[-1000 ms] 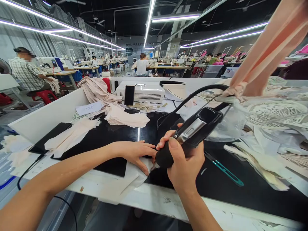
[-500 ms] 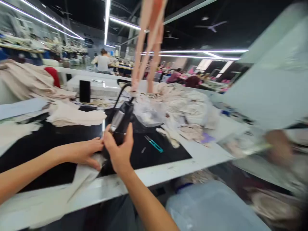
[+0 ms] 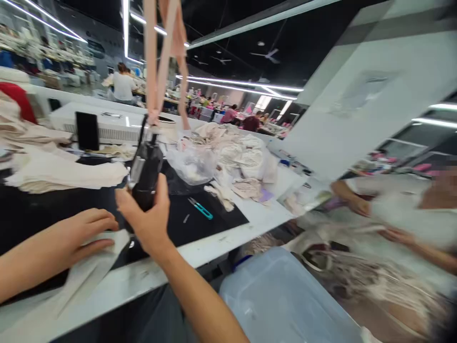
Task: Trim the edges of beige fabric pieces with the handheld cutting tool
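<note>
My right hand point(image 3: 148, 216) is wrapped round a black corded hand tool point(image 3: 146, 174) with a silver side plate. The tool hangs from pale pink fabric straps point(image 3: 166, 66); its lower end is hidden behind my hand. To its left, my left hand point(image 3: 89, 233) pinches a light cloth strip point(image 3: 91, 276), thumb on top. The strip's far end lies by the tool's foot, and the rest trails over the table's front edge. Teal thread snips point(image 3: 200, 208) lie on the black mat point(image 3: 214, 226), right of my right hand.
A stack of cream cut pieces point(image 3: 67, 171) lies at left, before a black phone-like slab point(image 3: 87, 131). Behind the tool are a clear plastic bag point(image 3: 193, 164) and heaped pale cloth point(image 3: 239, 150). A blue-grey bin point(image 3: 278, 295) stands below. A co-worker's hands point(image 3: 360, 206) handle cloth at right.
The view has swung right, bringing the co-worker into sight. My left hand has drawn back a little from the tool, still holding the cloth strip. My right hand keeps its grip.
</note>
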A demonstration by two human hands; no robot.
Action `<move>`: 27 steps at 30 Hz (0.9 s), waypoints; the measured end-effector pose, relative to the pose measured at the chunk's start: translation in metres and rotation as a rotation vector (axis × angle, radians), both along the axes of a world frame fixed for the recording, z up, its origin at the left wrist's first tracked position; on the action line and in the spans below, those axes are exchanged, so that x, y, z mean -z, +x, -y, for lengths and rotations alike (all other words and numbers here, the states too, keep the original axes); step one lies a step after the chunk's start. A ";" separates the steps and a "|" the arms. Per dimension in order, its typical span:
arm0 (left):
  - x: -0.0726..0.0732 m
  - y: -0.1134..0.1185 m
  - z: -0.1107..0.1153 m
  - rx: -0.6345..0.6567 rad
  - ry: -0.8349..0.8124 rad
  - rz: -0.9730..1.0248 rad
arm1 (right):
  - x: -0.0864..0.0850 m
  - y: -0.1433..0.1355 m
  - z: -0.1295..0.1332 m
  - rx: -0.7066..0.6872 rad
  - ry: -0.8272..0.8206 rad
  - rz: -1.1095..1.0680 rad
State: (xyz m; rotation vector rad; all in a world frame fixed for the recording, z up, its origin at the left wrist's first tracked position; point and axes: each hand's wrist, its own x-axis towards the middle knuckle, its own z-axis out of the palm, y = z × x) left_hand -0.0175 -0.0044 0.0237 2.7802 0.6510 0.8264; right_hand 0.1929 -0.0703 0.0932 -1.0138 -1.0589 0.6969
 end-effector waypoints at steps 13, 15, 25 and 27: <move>-0.003 0.010 0.044 0.004 0.129 -0.372 | 0.004 0.050 -0.018 0.022 0.085 0.150; -0.008 0.001 0.042 0.069 0.105 -0.356 | 0.001 0.047 -0.016 0.021 0.098 0.118; -0.014 -0.024 0.035 0.107 -0.088 -0.360 | 0.003 0.035 -0.022 -0.016 0.098 -0.003; -0.011 -0.021 0.033 0.080 -0.070 -0.287 | 0.003 0.035 -0.023 -0.018 0.100 -0.017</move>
